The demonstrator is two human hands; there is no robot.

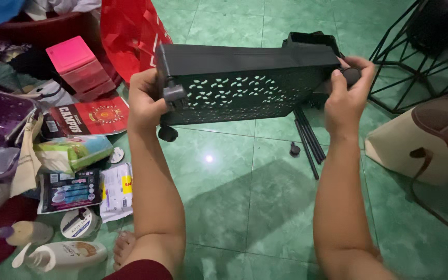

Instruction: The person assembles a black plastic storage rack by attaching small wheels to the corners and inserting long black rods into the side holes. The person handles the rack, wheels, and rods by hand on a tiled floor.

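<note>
Head view: black perforated plastic tray (245, 83) held up sideways above the green tiled floor (245, 207), spanning between both hands. Left hand (143, 101) clenched around the tray's left end, beside a caster socket (174, 95); a small black wheel (168, 134) sits just below it. Right hand (346, 93) grips the right end, fingers apparently pressing a round black wheel there, partly hidden. Thin black rods (307, 140) lie on the floor beneath. Clutter of bottles and packets to the left.

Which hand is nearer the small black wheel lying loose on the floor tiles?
Right. The right hand grips the black tray's end almost directly above the loose wheel; the left hand holds the far end.
</note>
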